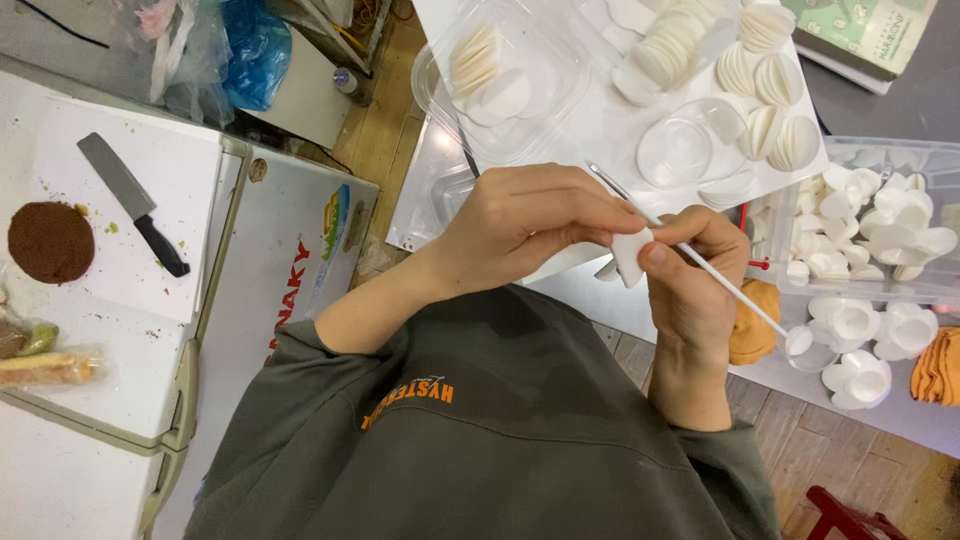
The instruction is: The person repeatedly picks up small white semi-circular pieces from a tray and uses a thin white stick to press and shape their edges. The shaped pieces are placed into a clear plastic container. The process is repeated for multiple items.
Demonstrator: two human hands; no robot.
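The left hand (530,225) pinches a white petal piece (630,255), fingers closed on it. At its three o'clock, the right hand (695,280) grips a thin white ball-tipped tool (720,282) tightly, thumb touching the petal.

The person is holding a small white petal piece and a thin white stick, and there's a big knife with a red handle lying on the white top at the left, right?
Not quite. The head view shows the knife has a black handle, not red. The rest holds: both hands, left and right, hold the small white petal piece and thin white stick.

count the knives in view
1. A cleaver-style knife with a grey blade and black handle lies on the white surface at the left, beside a round brown disc. Others may be hidden outside the frame.
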